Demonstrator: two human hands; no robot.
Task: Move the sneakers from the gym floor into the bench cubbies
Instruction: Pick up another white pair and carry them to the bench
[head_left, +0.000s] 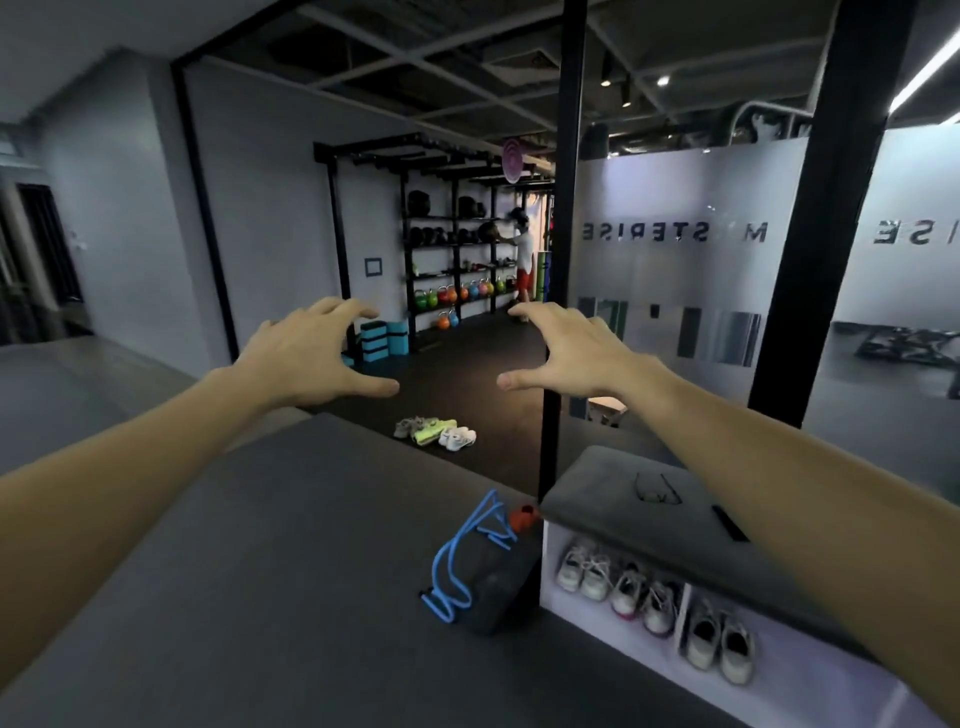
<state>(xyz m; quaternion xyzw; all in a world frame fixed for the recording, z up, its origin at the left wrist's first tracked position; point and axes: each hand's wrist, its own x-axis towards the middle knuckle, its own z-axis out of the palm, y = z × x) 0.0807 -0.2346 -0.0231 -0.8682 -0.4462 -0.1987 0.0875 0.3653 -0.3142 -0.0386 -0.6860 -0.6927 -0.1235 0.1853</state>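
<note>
Three pairs of sneakers lie together on the dark gym floor ahead: a grey pair (406, 427), a neon yellow-green pair (432, 431) and a white pair (458, 438). At the lower right stands a white bench (613, 499) with a grey cushion top. Its left cubby holds a white pair (584, 570) and a pink-soled pair (644, 597); the right cubby holds a grey-white pair (719, 639). My left hand (306, 356) and my right hand (576, 351) are stretched out in the air, fingers spread, holding nothing, well short of the floor sneakers.
A dark bag with a blue cord (475, 571) and a red-capped bottle (522, 517) leans against the bench's left end. A black door frame post (558, 312) and frosted glass wall (675, 312) stand right. A person (523, 257) stands at the far kettlebell rack (452, 244).
</note>
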